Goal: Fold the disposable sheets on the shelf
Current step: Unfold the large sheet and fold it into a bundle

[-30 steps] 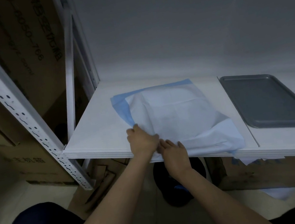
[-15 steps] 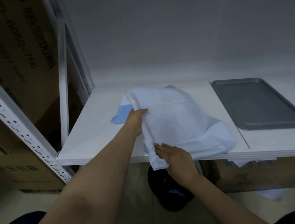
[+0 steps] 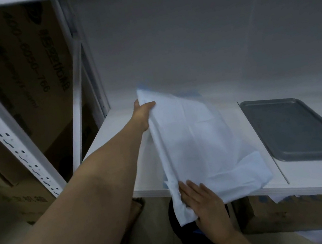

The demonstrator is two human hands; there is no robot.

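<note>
Pale-blue disposable sheet [image 3: 199, 149] mid-fold on shelf [image 3: 113, 134]: left hand [image 3: 143, 112] pinches far corner, lifting edge; right hand [image 3: 201, 198] grips near end, apparently keeping fold line taut.

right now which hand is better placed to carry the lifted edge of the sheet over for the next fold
Probably the left hand: it grips the raised far edge of the sheet. The right hand holds the near corner at the shelf front.
</note>
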